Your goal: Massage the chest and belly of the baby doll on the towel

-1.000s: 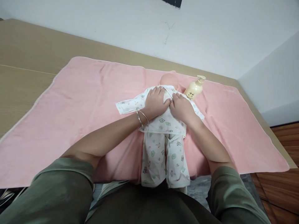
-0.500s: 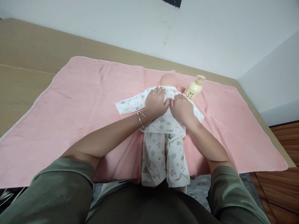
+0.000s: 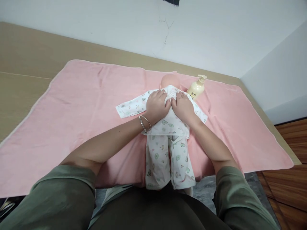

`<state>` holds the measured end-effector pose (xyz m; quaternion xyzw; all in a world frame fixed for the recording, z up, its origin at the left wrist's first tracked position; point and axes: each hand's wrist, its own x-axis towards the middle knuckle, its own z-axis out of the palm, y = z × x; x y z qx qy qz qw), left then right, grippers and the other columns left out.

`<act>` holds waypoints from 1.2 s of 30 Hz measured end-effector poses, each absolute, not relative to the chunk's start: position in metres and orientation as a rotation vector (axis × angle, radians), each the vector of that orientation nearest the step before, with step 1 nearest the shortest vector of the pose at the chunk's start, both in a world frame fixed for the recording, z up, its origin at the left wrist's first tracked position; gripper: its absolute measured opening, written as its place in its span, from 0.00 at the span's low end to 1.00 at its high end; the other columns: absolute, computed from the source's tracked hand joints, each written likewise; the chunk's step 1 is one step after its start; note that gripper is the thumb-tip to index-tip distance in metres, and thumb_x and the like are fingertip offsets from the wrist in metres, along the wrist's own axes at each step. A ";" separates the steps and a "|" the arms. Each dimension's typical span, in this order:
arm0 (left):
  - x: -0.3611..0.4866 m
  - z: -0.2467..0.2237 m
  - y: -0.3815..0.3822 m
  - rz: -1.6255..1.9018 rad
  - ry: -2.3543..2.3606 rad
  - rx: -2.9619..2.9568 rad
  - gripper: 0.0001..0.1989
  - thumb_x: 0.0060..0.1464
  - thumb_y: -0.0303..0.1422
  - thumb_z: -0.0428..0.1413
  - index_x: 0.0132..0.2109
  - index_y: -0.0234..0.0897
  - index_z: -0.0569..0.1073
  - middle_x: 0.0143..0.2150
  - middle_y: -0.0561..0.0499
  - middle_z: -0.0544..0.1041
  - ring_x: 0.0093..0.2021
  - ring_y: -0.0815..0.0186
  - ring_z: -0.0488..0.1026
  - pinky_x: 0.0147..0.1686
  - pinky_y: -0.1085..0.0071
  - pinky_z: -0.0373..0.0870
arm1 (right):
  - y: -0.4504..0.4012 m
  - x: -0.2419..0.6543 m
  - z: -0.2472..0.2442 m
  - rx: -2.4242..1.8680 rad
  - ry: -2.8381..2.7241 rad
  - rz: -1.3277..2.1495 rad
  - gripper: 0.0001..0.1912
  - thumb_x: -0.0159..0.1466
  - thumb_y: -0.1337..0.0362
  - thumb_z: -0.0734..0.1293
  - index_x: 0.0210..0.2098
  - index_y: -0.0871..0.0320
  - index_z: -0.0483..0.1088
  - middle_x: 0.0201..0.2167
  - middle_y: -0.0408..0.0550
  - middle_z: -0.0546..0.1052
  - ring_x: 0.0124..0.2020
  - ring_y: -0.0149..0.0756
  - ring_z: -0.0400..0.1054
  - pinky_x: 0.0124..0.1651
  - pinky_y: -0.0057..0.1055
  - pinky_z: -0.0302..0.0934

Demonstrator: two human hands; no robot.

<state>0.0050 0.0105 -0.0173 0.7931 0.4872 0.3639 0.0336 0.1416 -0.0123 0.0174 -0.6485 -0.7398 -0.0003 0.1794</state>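
A baby doll lies on a pink blanket, its head toward the wall and its legs toward me. It wears a white printed top and matching trousers. My left hand rests flat on the left side of the doll's upper body, fingers stretched out, with bangles at the wrist. On the right side lies my right hand, also flat with fingers extended. The thumbs almost meet at the middle. Both hands hide part of the top.
A cream pump bottle leans or lies on the blanket right of the doll's head. The wooden table shows beyond the blanket, up against a white wall. Brown wood panelling stands at the right.
My hands stay on the doll's upper body, the thumbs now slightly higher and turned more upward. The whole view has shifted a little.
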 end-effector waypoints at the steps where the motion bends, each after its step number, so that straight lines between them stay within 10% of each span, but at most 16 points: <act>1: 0.005 -0.017 0.012 1.087 1.507 2.430 0.22 0.61 0.35 0.46 0.56 0.29 0.73 0.61 0.37 0.73 0.64 0.48 0.67 0.64 0.49 0.61 | -0.017 0.138 0.018 -1.829 -2.103 -0.032 0.25 0.70 0.63 0.53 0.56 0.75 0.67 0.59 0.71 0.71 0.65 0.56 0.62 0.68 0.51 0.54; 11: 0.003 -0.022 0.014 1.168 1.380 2.488 0.21 0.62 0.33 0.44 0.56 0.30 0.72 0.59 0.39 0.75 0.62 0.53 0.69 0.64 0.52 0.62 | 0.000 0.151 0.019 -1.636 -2.088 0.194 0.20 0.66 0.65 0.56 0.55 0.62 0.67 0.59 0.59 0.73 0.62 0.48 0.63 0.66 0.48 0.57; 36: 0.005 -0.027 0.021 1.188 1.470 2.327 0.24 0.57 0.34 0.48 0.59 0.33 0.71 0.62 0.42 0.73 0.64 0.51 0.66 0.67 0.51 0.59 | -0.012 0.137 0.007 -1.719 -2.050 0.020 0.28 0.66 0.69 0.52 0.63 0.69 0.63 0.65 0.62 0.67 0.68 0.48 0.58 0.70 0.49 0.51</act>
